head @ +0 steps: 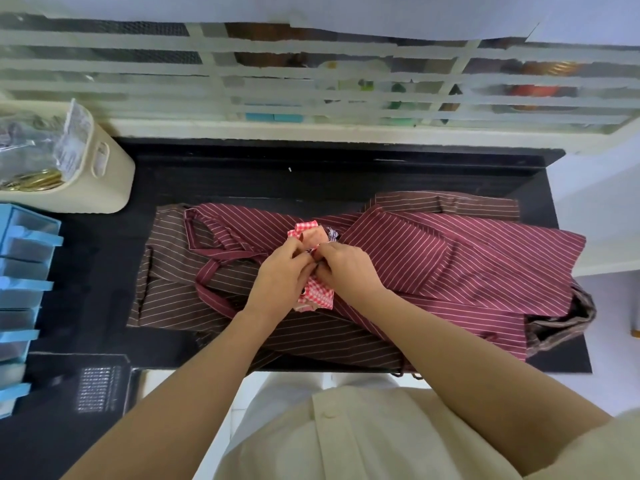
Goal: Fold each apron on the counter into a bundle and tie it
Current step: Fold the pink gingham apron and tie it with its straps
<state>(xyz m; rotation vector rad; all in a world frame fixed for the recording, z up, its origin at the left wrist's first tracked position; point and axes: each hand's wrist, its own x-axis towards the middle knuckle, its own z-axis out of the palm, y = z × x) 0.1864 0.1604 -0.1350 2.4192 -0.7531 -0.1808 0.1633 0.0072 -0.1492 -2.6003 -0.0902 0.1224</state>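
A small red-and-white checked apron bundle [317, 294] lies in the middle of the black counter [311, 174], on top of a maroon striped apron [460, 268]. A brown striped apron [169, 292] is spread beneath that one. My left hand [282, 280] and my right hand [346, 268] meet over the bundle, fingertips pinching its dark striped tie [313, 252]. The bundle's checked ends stick out above and below my hands. The tie itself is mostly hidden by my fingers.
A cream bin [104, 168] with bags and brass items stands at the back left. Blue drawer units [24, 282] line the left edge. A metal grid [98, 388] lies at the front left. A louvred window [311, 81] runs behind the counter.
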